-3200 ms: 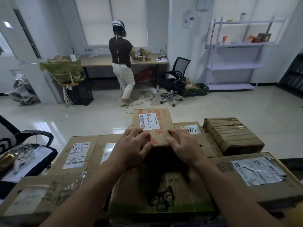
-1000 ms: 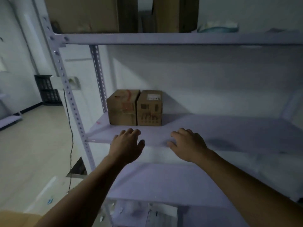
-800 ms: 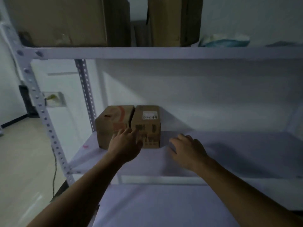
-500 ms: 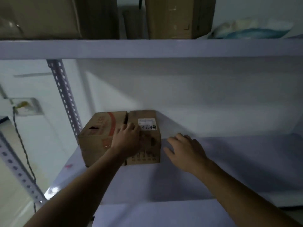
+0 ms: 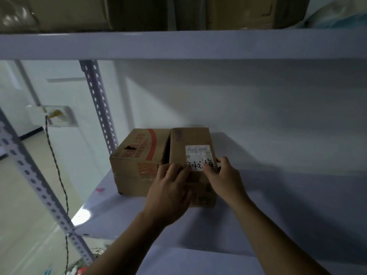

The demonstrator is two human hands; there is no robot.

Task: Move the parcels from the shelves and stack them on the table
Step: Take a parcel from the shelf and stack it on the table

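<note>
Curled fingers (image 5: 173,170) of the left hand (image 5: 168,193) hook over the near top edge of the labelled parcel (image 5: 190,138); the right hand (image 5: 226,180) pinches its right corner across the white sticker. This plain cardboard box sits on the smooth pale shelf (image 5: 288,199), touching a broader red-printed parcel (image 5: 139,155) on its left.

Head view, close, facing shelf (image 5: 278,195)

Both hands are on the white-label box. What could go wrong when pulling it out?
The labelled box sits right beside the red-striped box, so pulling may drag that neighbour along. The left hand and right hand hold only its near top edge; a heavy box might slip or tip.
</note>
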